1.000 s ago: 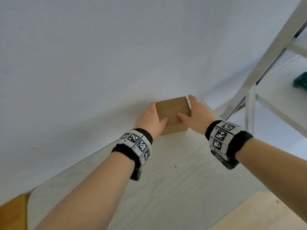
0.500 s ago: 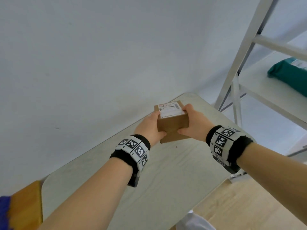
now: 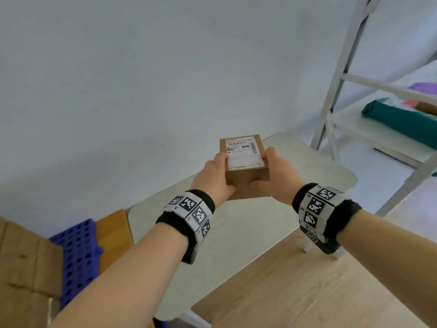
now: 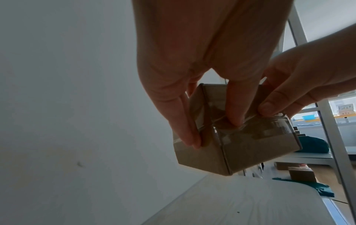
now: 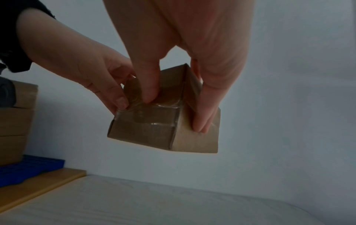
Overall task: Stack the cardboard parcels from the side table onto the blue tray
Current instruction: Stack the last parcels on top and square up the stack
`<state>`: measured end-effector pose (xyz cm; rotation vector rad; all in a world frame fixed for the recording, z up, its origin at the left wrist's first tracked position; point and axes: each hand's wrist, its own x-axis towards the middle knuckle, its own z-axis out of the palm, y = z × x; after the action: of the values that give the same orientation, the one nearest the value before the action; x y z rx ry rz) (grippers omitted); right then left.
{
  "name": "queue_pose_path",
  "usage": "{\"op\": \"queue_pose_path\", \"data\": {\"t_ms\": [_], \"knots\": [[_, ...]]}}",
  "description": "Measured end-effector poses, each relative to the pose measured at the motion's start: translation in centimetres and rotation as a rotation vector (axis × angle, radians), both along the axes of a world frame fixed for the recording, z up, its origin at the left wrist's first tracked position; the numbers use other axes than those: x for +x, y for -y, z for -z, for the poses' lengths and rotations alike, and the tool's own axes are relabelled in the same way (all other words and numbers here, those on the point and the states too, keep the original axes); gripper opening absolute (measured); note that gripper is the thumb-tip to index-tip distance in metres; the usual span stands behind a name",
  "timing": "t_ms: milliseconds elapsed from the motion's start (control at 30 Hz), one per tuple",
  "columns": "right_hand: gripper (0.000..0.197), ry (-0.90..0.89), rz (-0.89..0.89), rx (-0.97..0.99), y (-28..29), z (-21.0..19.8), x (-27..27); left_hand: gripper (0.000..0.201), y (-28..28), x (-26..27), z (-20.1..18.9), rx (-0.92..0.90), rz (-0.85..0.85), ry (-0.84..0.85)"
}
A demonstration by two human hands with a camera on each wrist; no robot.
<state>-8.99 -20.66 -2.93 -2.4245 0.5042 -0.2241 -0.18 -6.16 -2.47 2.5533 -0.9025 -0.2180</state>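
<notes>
Between the two hands, clear above the side table (image 3: 238, 245): one cardboard parcel (image 3: 243, 162), small and brown, one white shipping label on its top face, clear tape across its underside. Left hand (image 3: 214, 179): thumb on the near face, fingers (image 4: 185, 127) laid along the left side and underneath. Right hand (image 3: 276, 179): same hold, mirrored, with fingers (image 5: 204, 112) flat down the right side. Both hands clasp the parcel; it sits level, centred between the palms, its far half sticking out beyond the fingertips.

Side table: one, pale top, rounded corners, far edge against the white wall (image 3: 142, 67). Both wrist views show a plain gap between parcel bottom and tabletop.

Blue tray (image 3: 78, 261): one, perforated, lower left, resting on a wooden surface (image 3: 113, 230) that adjoins the table's left end. Stacked parcels (image 5: 15, 121) on the tray: at least three tiers in the right wrist view; the exact count is cut off by the frame edge.

Metal shelving (image 3: 340, 74): one unit, right of the table, well apart from the hands. On its shelf, one teal package (image 3: 399, 119); further items behind it are too blurred to count.
</notes>
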Motion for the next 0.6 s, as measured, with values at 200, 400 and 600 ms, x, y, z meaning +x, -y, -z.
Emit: {"op": "queue_pose_path", "data": {"t_ms": [200, 400, 600], "knots": [[0.052, 0.072, -0.097, 0.003, -5.1, -2.4, -2.8, 0.071, -5.8, -4.4, -2.5, -0.04, -0.108, 0.066], [0.05, 0.15, -0.215, 0.051, -8.9, -3.2, -5.9, 0.067, -10.4, -9.7, -3.6, -0.057, -0.239, 0.117], [0.051, 0.192, -0.317, 0.086, -13.7, -3.2, -8.3, 0.067, -15.6, -13.5, -4.4, -0.052, -0.329, 0.15]]}}
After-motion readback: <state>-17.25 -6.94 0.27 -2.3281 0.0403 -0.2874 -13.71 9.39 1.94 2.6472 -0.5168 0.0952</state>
